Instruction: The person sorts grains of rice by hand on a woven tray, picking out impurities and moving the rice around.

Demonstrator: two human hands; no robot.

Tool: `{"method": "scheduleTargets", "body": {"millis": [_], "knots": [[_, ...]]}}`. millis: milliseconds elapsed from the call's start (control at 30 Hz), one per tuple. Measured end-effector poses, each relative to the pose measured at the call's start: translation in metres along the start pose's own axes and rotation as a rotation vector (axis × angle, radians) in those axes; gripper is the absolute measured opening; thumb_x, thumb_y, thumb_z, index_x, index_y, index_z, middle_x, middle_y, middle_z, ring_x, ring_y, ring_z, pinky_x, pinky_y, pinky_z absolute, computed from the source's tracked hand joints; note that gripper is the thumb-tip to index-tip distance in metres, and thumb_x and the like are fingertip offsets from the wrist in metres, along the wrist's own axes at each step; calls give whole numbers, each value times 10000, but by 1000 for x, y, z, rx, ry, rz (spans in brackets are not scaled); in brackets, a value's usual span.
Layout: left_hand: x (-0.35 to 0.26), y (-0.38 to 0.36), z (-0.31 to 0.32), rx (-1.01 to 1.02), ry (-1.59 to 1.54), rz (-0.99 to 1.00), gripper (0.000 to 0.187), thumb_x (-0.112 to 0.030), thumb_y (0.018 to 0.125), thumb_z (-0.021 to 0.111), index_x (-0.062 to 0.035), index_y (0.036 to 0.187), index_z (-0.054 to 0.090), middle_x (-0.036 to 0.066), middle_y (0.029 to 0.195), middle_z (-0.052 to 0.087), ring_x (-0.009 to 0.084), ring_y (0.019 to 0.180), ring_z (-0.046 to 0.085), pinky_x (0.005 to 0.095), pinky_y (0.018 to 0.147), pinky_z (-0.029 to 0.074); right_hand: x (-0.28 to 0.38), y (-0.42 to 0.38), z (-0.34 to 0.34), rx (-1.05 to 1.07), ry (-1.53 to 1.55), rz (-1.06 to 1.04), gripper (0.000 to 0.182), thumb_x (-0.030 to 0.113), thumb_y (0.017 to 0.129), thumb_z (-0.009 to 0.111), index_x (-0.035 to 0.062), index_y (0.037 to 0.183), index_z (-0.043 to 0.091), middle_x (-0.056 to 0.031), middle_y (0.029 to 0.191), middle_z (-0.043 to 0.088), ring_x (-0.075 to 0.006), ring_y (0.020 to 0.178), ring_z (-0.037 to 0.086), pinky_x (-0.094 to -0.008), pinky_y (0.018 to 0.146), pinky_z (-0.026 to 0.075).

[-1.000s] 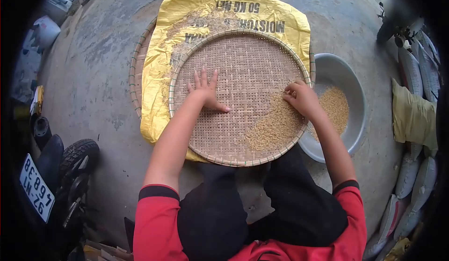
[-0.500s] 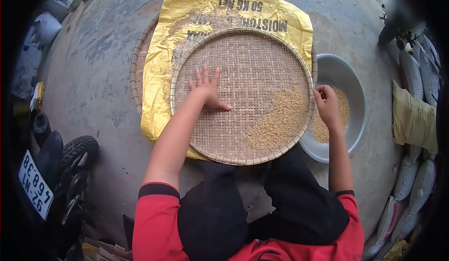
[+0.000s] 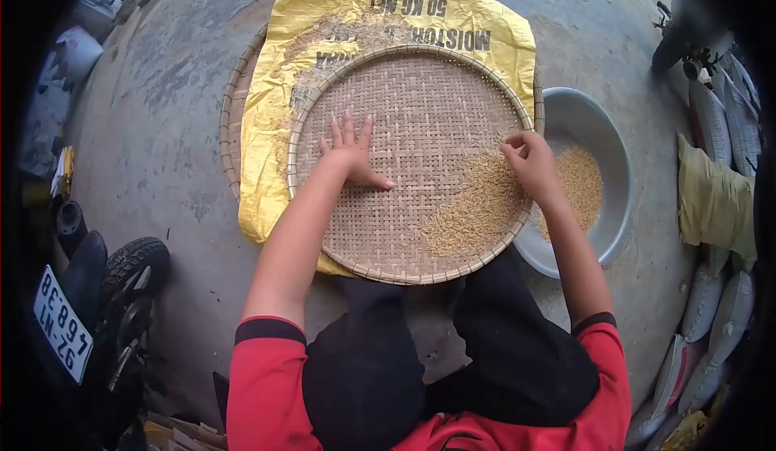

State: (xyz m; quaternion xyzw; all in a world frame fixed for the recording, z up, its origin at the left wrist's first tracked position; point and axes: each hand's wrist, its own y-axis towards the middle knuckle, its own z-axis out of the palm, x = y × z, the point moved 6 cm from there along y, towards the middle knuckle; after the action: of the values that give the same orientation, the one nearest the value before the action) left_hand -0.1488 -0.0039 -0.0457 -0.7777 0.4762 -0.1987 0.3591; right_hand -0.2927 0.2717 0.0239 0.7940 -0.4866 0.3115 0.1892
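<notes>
A round woven bamboo tray (image 3: pixel 420 111) lies tilted over my knees and a yellow printed sack (image 3: pixel 271 128). Golden unhusked grain (image 3: pixel 477 212) is spread over its right and lower right part. My left hand (image 3: pixel 352 160) rests on the bare weave at the left, fingers spread. At the right side, above the upper edge of the grain, my right hand (image 3: pixel 529 160) has its thumb and forefinger pinched together; whatever is between them is too small to make out. A grey metal basin (image 3: pixel 618 160) with more grain stands right of the tray.
Another woven tray (image 3: pixel 233 128) shows beneath the sack. A motorbike (image 3: pixel 133 273) with a number plate stands at the left. Filled sacks (image 3: pixel 707 297) and a yellowish bag (image 3: pixel 711 196) line the right side. The floor (image 3: pixel 202 168) is concrete.
My right hand has moved left, from the tray's rim beside the basin to over the grain inside the tray. My left hand stays spread on the weave.
</notes>
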Motion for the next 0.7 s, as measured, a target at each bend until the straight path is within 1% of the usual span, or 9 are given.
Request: {"method": "scheduleTargets", "body": {"millis": [67, 100, 167, 300, 367, 600, 667, 700], "knots": [[-1, -2, -1, -3, 0, -3, 1420, -741, 486, 711, -201, 1417, -216, 193, 1470, -233, 387, 1342, -234, 602, 1063, 2, 4, 5, 21, 84, -133, -77, 206, 184, 762, 693, 12, 836, 606, -118, 819, 580, -249, 745, 570, -360, 692, 464], [-1, -2, -1, -5, -1, -6, 1421, -740, 487, 712, -200, 1417, -216, 193, 1470, -233, 386, 1342, -233, 601, 1064, 3, 6, 6, 25, 84, -132, -76, 206, 184, 762, 693, 12, 836, 606, -118, 819, 580, -249, 745, 570, -360, 692, 464], [0, -1, -1, 3, -1, -4, 1421, -740, 487, 712, -199, 1418, -215, 193, 1470, -232, 386, 1342, -233, 600, 1064, 2, 8, 6, 30, 116, -201, -13, 223, 216, 758, 697, 21, 800, 597, -124, 858, 588, -293, 813, 581, -382, 730, 466], [0, -1, 0, 6, -8, 4, 1418, -739, 490, 711, -201, 1417, -216, 193, 1470, -234, 387, 1342, -233, 599, 1065, -1, 10, 8, 36, 114, -248, -36, 216, 221, 759, 691, 28, 797, 603, -126, 886, 586, -304, 836, 579, -383, 750, 466], [-1, -3, -1, 2, -5, 0, 1417, -739, 491, 711, -202, 1418, -216, 193, 1470, -234, 387, 1343, -232, 598, 1065, -1, 7, 9, 41, 167, -305, -29, 184, 198, 766, 679, 33, 801, 605, -133, 917, 583, -318, 856, 579, -396, 756, 466], [0, 0, 0, -4, -7, 7, 1415, -744, 488, 708, -203, 1421, -209, 191, 1472, -232, 388, 1343, -232, 598, 1064, 0, 4, 9, 43, 175, -365, -22, 144, 159, 791, 645, 23, 814, 602, -155, 932, 576, -333, 871, 577, -406, 771, 464], [0, -1, 0, -2, -1, 1, 1417, -745, 486, 708, -204, 1420, -211, 191, 1472, -231, 388, 1343, -232, 599, 1064, 2, 5, 8, 41, 187, -333, -98, 156, 155, 797, 637, 11, 840, 595, -161, 933, 575, -343, 857, 574, -412, 762, 463], [0, -1, 0, 0, 4, -3, 1420, -746, 484, 707, -204, 1419, -213, 192, 1472, -230, 388, 1343, -232, 600, 1064, 3, 4, 8, 38, 186, -332, -97, 156, 155, 797, 637, 11, 840, 595, -161, 933, 575, -343, 857, 574, -412, 762, 463]]}}
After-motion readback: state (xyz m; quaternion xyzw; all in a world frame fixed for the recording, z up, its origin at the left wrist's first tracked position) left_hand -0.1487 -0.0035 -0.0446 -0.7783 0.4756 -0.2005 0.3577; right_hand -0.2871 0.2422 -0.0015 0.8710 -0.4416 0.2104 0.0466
